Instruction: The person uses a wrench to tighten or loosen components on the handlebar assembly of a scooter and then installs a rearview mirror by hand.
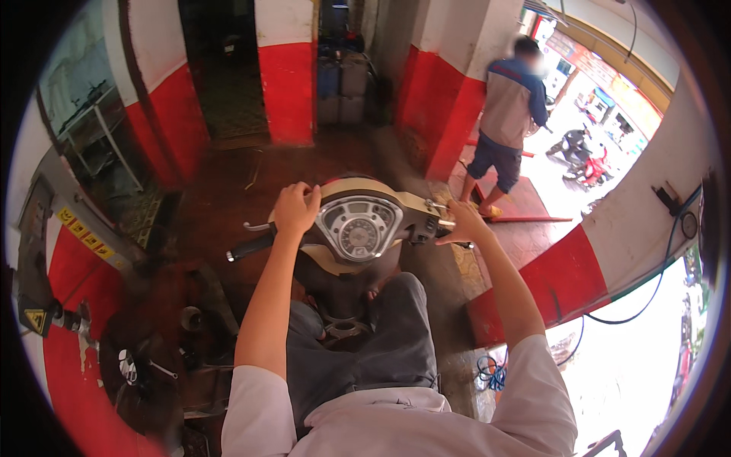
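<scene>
I sit astride a motor scooter, its cream handlebar cover (359, 187) in front of me. A round-cornered instrument panel (359, 228) with a chrome rim is set in the cover. My left hand (295, 209) lies over the cover's left end, fingers bent over its far edge. Left of that hand, the black left grip (251, 247) and a silver brake lever (257, 227) stick out untouched. At the right end, my right hand (466, 222) is closed around the right grip, which it mostly hides. Black switches (421, 228) sit just inside that hand.
Another person (506, 114) stands at the right, back turned, by a red ramp (525, 202). Red and white pillars (285, 84) stand ahead. A machine with yellow labels (84, 236) is on the left, a wrench (163, 370) below it. Blue hose (491, 372) lies at right.
</scene>
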The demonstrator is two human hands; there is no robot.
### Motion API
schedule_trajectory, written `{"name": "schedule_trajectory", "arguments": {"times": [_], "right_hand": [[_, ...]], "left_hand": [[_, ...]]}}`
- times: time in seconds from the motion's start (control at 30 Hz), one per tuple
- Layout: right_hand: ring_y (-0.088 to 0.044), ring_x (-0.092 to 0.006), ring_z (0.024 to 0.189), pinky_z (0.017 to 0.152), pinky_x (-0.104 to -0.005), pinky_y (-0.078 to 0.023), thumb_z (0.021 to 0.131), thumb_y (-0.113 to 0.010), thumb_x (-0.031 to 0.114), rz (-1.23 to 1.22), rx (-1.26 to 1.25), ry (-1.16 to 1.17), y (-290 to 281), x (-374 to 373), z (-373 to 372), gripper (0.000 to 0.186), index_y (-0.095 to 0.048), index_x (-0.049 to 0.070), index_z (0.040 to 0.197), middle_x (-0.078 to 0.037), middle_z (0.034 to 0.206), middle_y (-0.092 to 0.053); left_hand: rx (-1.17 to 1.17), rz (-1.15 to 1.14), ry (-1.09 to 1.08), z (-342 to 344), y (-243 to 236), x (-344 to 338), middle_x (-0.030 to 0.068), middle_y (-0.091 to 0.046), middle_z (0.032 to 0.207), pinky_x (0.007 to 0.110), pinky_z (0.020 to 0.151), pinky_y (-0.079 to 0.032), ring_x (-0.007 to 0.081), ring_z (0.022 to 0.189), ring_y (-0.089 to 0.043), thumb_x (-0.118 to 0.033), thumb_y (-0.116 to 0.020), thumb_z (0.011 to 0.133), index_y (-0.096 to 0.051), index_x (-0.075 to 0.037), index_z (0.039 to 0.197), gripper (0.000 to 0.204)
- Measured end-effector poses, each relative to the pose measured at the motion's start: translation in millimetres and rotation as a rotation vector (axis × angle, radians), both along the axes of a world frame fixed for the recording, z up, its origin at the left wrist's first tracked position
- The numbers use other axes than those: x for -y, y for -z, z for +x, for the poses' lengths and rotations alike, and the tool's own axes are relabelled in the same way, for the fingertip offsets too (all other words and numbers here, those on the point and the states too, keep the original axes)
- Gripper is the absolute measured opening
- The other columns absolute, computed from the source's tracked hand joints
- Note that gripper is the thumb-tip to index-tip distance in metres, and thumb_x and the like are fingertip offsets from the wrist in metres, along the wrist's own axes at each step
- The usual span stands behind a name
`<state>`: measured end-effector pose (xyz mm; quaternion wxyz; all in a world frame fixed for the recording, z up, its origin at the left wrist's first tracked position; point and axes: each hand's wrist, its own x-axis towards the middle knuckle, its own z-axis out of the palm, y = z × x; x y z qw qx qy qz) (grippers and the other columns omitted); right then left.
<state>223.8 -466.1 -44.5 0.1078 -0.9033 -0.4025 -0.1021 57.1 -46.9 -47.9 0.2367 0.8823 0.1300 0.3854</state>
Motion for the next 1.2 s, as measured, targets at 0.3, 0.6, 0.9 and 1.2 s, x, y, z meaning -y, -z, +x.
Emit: {"name": "schedule_trajectory", "arguments": {"times": [0.3,0.6,0.9,1.2], "right_hand": [[-0.067,-0.0303,0.089,0.082,-0.0399,-0.05,0.097,-0.061,0.026,0.299,-0.494,0.014,-30,-2,32,0.032,-0.061,-0.003,0.11,-0.021,0.092,-0.066],[-0.068,-0.0381,0.095,0.082,-0.0489,-0.054,0.091,-0.055,0.01,0.076,0.056,-0.226,-69,-170,-105,0.045,-0.058,0.007,0.136,-0.019,0.1,-0.068],[-0.071,-0.037,0.088,0.078,-0.0465,-0.057,0.087,-0.06,0.011,-0.016,0.035,-0.327,-34,-298,-129,0.043,-0.064,0.008,0.13,-0.019,0.105,-0.069],[-0.07,-0.0322,0.088,0.078,-0.0433,-0.057,0.085,-0.061,0.011,-0.023,0.208,-0.359,-25,-308,-134,0.048,-0.065,0.011,0.133,-0.016,0.104,-0.067]], "left_hand": [[-0.23,-0.282,0.226,-86,24,-96,0.0222,-0.064,0.129,0.042,0.103,-0.046,0.0352,0.124,-0.059,-0.035,-0.076,0.083,-0.059,-0.002,0.135,0.064],[-0.84,0.052,0.005,-93,34,-96,0.0156,-0.062,0.134,0.044,0.104,-0.05,0.0338,0.126,-0.058,-0.036,-0.082,0.064,-0.061,-0.009,0.135,0.078],[-0.729,0.049,-0.048,-94,30,-83,0.0124,-0.068,0.123,0.044,0.1,-0.052,0.0314,0.12,-0.063,-0.035,-0.079,0.068,-0.068,-0.011,0.121,0.059],[-0.704,0.02,-0.054,-98,30,-84,0.0127,-0.07,0.12,0.044,0.098,-0.053,0.0326,0.116,-0.064,-0.026,-0.074,0.066,-0.07,-0.012,0.12,0.056]]}}
